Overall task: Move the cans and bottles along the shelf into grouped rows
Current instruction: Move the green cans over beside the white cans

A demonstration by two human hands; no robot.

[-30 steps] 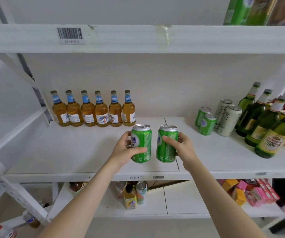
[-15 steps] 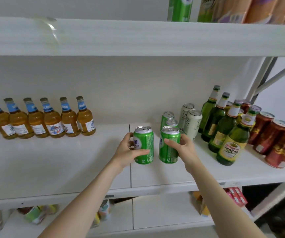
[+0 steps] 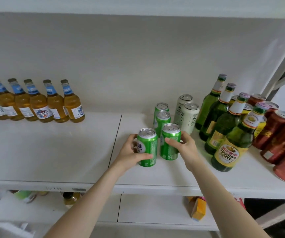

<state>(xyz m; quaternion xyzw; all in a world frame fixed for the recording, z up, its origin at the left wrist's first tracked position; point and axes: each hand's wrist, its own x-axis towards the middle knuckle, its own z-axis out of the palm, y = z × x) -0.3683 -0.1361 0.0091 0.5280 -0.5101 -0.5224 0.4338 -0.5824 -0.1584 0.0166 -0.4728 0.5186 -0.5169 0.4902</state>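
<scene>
A white shelf (image 3: 52, 152) seen from above. The left hand (image 3: 129, 152) has its grip curled around an upright green can (image 3: 148, 148). The right hand (image 3: 185, 147) has its grip curled around a second green can (image 3: 170, 143) just beside it, right of the shelf's middle. Behind them stand two more green cans (image 3: 162, 120). White cans (image 3: 189, 117), green bottles (image 3: 224, 124) and red cans (image 3: 279, 134) stand to the right. Amber bottles (image 3: 38, 103) line the back left.
</scene>
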